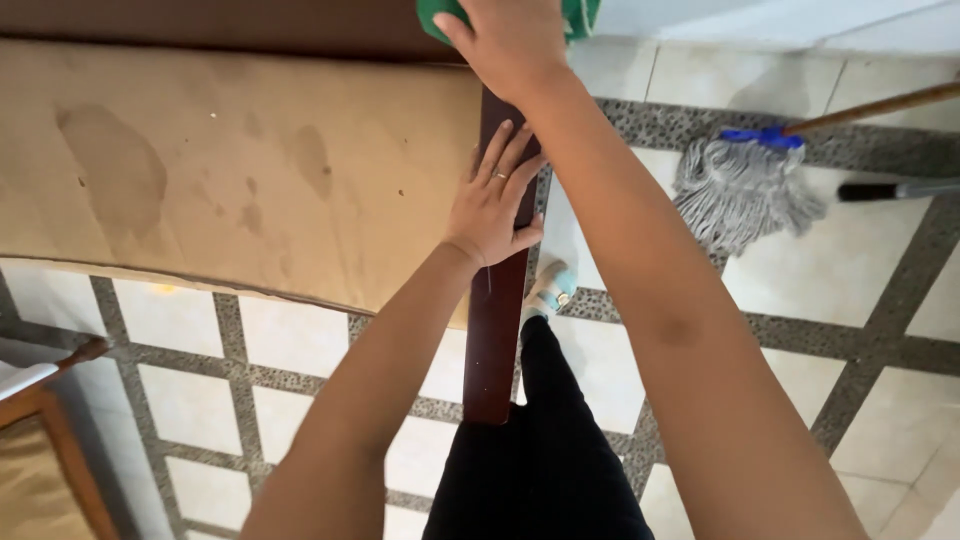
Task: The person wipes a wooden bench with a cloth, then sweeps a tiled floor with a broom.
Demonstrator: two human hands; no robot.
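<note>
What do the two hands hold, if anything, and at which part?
The right hand presses a green cloth on the top end of the dark wooden leg. The left hand lies flat against the leg's upper part, bracing rather than gripping it.

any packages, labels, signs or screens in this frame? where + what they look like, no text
None in view. Only the left hand flat on a dark red-brown wooden frame piece, the right hand pressing a green cloth, a stained tan board, and a grey string mop on the tiled floor.
</note>
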